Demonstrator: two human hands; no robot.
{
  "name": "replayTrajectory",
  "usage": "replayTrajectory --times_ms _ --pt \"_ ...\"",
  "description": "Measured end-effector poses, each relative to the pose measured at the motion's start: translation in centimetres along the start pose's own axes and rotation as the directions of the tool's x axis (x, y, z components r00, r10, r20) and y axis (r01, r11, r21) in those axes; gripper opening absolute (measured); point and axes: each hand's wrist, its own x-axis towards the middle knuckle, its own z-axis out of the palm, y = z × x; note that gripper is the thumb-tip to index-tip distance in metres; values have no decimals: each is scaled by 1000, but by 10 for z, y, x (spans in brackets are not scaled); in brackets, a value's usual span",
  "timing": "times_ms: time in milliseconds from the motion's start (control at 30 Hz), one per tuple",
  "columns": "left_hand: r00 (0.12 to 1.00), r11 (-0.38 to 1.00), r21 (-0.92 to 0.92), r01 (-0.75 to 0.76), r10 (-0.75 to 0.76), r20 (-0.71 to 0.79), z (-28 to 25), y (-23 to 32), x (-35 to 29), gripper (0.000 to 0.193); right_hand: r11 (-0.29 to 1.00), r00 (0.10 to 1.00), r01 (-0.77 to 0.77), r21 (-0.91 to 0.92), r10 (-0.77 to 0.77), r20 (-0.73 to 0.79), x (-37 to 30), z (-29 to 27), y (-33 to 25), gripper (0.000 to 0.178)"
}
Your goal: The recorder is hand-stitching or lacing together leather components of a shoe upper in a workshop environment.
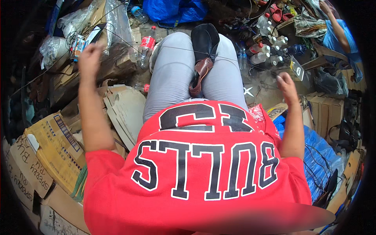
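Note:
A black shoe (204, 39) with a brown leather part (199, 72) is clamped sole-up between my knees in grey trousers (172, 74). My left hand (89, 55) is raised out to the left with its fingers closed. My right hand (287, 84) is raised out to the right, also closed and a little blurred. A thin thread (172, 47) stretches taut from the shoe toward each hand. Where the thread ends inside the fists is too fine to see.
Flattened cardboard and boxes (51, 149) are piled at my left. Plastic bottles (145, 46) and more bottles (266, 55) stand on the ground ahead. A blue bag (172, 9) lies beyond, a blue sheet (319, 156) at my right. Another person in blue (338, 37) sits at the top right.

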Motion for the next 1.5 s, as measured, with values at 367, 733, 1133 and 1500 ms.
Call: replayTrajectory --times_ms 367,733,1133,1500 --pt "802 794 114 -597 583 131 94 65 -32 36 993 994 -21 -115 9 -110 21 12 -16 32" --pt "400 706 -20 -707 424 812 208 152 -12 31 850 843 502 -160 -439 312 43 163 -140 14" --pt "326 859 -273 -434 432 841 219 128 -2 22 803 796 577 -148 -513 320 39 173 -126 14" --pt "184 840 -270 -471 394 901 213 125 0 30 578 704 704 -413 -644 298 12 182 -136 20"
